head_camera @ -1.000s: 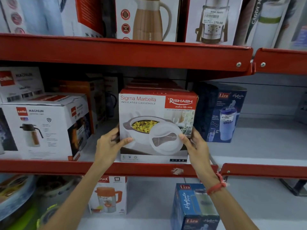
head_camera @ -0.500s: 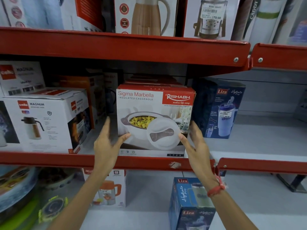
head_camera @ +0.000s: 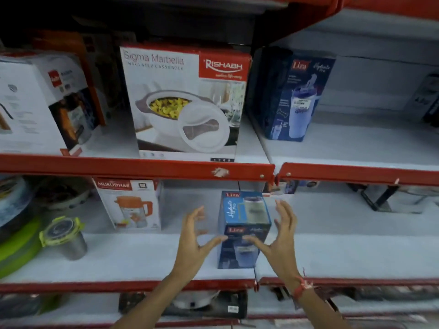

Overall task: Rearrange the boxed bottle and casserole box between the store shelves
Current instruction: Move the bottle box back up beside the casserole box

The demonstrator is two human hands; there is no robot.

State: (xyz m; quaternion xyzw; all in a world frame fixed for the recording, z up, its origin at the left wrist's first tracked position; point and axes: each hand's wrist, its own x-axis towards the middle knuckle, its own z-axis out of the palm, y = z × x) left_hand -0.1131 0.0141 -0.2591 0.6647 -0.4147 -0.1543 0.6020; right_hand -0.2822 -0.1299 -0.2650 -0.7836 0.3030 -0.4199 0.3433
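the fingertips (head_camera: 223,239) of the left hand (head_camera: 193,243) and those of the right hand (head_camera: 282,236) are spread and curled, gripping nothing; both thumbs look to brush the front of the small blue bottle box (head_camera: 243,227), though motion blur makes contact hard to call. the left hand sits at nine o'clock of that box and the right at three o'clock, palms facing inward. the box stands upright on the lower shelf (head_camera: 133,255), near its front lip. the step in hand looks like the reach for the bottle box; the next move calls for closing both palms on its side walls and lifting it straight, since a tall narrow carton would tip easily. the casserole box (head_camera: 187,103) stands upright on the upper shelf (head_camera: 123,166) at twelve o'clock of the hands, flush with the red rail. beside it at three o'clock stands a larger blue box (head_camera: 292,96), well apart from the hands. at nine to ten o'clock of the bottle box a white jug box (head_camera: 133,205) stands near, and further out a steel cup with a green lid (head_camera: 65,237); neither blocks the lift, but the rail overhead leaves little headroom.
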